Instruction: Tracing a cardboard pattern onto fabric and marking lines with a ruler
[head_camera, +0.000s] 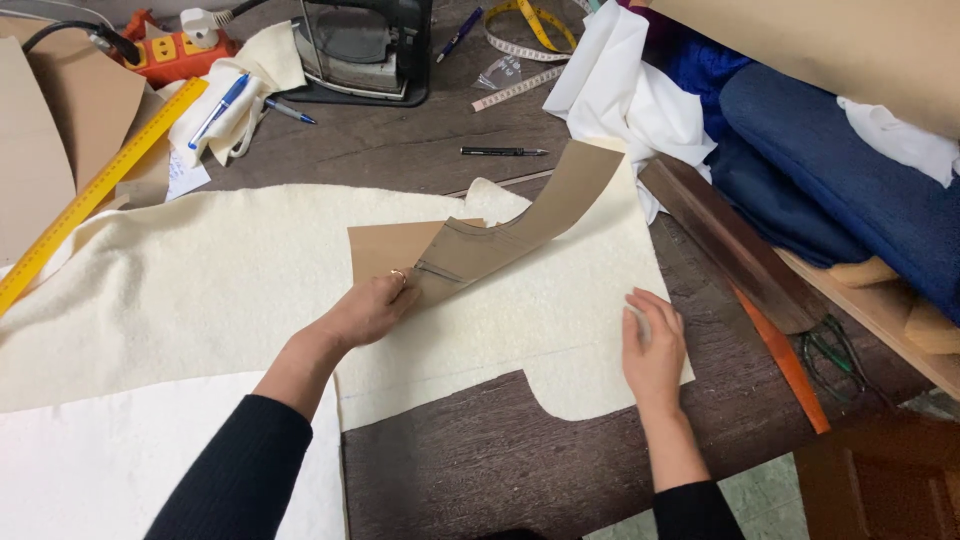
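Now: both hands on cream fabric w/ a brown card pattern piece, dark wood table (480, 470).

L to R: yellow ruler (95, 190) runs off the left edge, its lower end cut off; beside it, a beige card sheet (60, 120) also only partly in view. Left hand (368, 310) has its fingers pinched on the pattern piece (500, 235), fingertips hidden under the card; the piece is tan, long and curved, its upper part bent up off the cream fabric (250, 270), pencil lines faint near the grip. Right hand (655, 345) lies flat, fingers together, pressing the fabric's right edge. Far right: blue cloth (830, 180) cut off by frame; dark scissors-like tool (835, 355) hard to make out.
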